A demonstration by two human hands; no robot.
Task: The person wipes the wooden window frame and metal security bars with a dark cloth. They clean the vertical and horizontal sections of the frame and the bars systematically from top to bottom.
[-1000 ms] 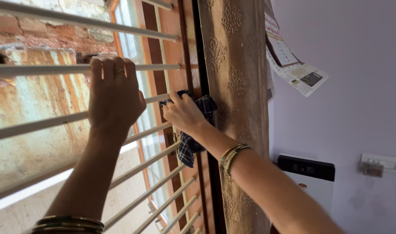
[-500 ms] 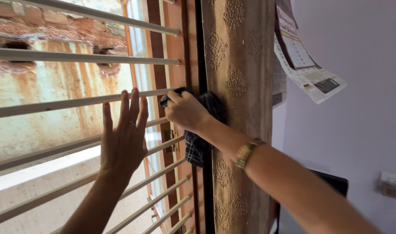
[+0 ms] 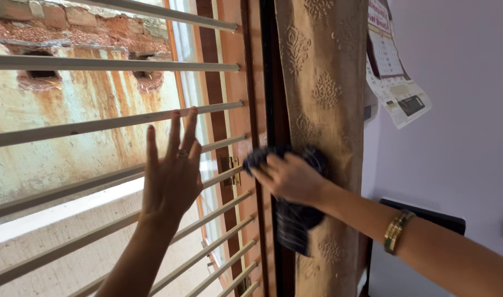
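The right hand (image 3: 291, 177) was closed around a dark checked cloth (image 3: 291, 220) and pressed it against the dark vertical window frame (image 3: 270, 82), beside the hanging patterned curtain (image 3: 323, 99). Part of the cloth was bunched under the fingers; the rest hung down below the hand along the frame. A gold bangle (image 3: 395, 231) sat on the right wrist. The left hand (image 3: 171, 173) was open, fingers spread and pointing upward, holding nothing, and was raised in front of the horizontal window bars (image 3: 114, 124); whether it touched a bar could not be told. A ring showed on one finger. A brass hinge (image 3: 230, 171) sat on the orange window leaf between the two hands. A paper calendar (image 3: 394, 82) hung on the lilac wall (image 3: 466, 110) to the right.
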